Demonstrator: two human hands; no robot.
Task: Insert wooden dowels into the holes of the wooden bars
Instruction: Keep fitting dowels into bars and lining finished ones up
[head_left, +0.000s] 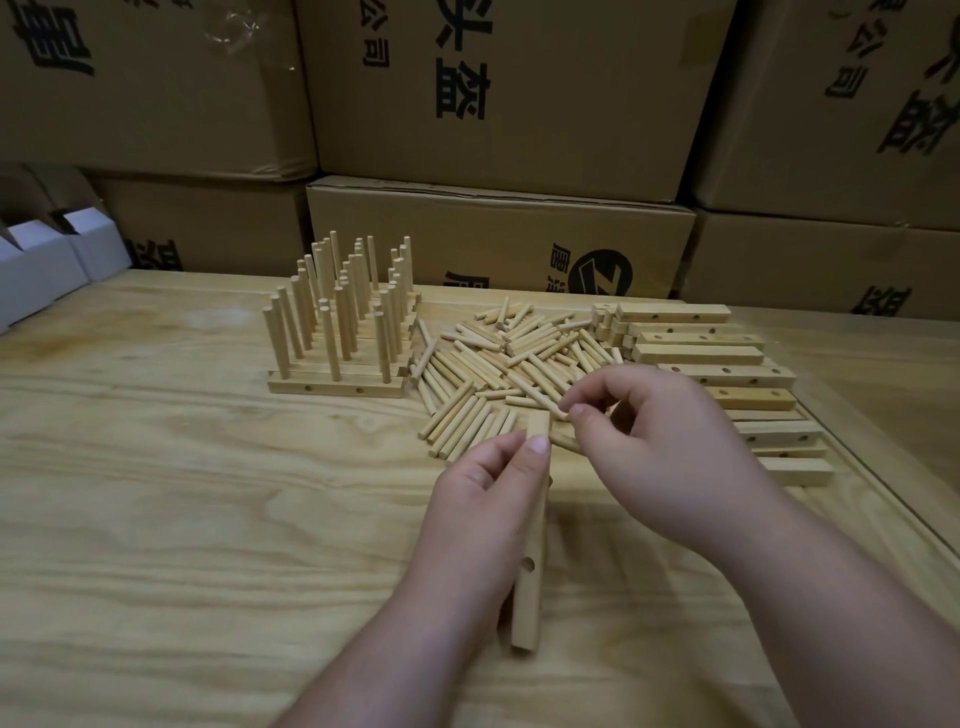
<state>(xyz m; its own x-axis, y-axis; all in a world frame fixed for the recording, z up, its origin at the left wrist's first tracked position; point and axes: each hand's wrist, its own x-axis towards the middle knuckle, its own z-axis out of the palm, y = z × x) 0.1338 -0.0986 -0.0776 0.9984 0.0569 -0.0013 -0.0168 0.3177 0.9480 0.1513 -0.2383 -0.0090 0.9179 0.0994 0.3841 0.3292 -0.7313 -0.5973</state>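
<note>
we grip the wooden bar (530, 571) in our left hand (483, 499), long axis running away from us, while our right hand (660, 447), just beside its far end, pinches a dowel (563, 441) from the pile (498, 374).

Two bare forearms enter from the bottom edge — no sleeves, cuffs or gloves anywhere on them. The left hand (488, 499) and the right hand (660, 447) carry no rings, and neither wrist shows a watch, band or bracelet. The fingernails that show are short and plain, with no polish; the clearest is the left thumbnail, rounded and trimmed close. The right thumbnail is cut the same way. The fingers are fairly short and full, the knuckles soft rather than bony. No marks, plasters or tattoos show on either hand — nor on the forearms up to the frame edge.
</note>
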